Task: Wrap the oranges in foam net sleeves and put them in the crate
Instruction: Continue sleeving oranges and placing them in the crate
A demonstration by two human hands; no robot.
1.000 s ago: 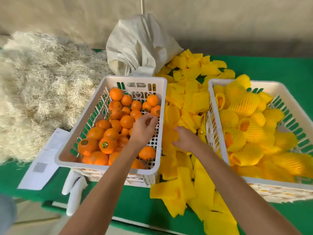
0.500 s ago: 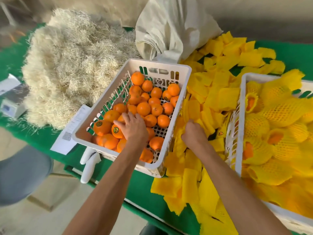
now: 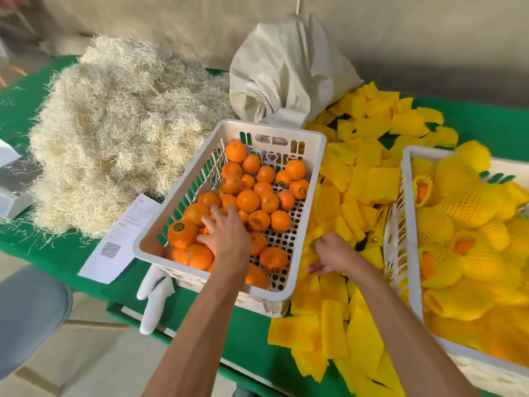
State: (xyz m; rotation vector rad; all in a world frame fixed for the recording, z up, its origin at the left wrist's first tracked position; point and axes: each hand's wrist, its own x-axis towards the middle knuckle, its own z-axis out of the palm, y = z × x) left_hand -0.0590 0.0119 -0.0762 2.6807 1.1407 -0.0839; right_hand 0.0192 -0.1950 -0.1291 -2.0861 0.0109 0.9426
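Note:
A white crate (image 3: 274, 128) in the middle holds several bare oranges (image 3: 248, 200). My left hand (image 3: 227, 239) reaches into its near left part and cups an orange, which is mostly hidden under the palm. To the right of that crate lies a pile of flat yellow foam net sleeves (image 3: 369, 179). My right hand (image 3: 333, 253) rests on the pile with its fingers curled, pinching a sleeve. A second white crate (image 3: 407, 224) at the right is filled with oranges wrapped in yellow net (image 3: 461, 202).
A big heap of pale straw (image 3: 114, 133) covers the green table (image 3: 486, 121) at the left. A white cloth bag (image 3: 289, 73) stands behind the crates. A printed sheet (image 3: 123, 236), a white glove (image 3: 154, 299) and a small scale (image 3: 14, 181) lie near the front edge.
My left hand has moved from the crate's middle to its near left oranges and closed over one. My right hand has stayed on the sleeve pile. The view has shifted left.

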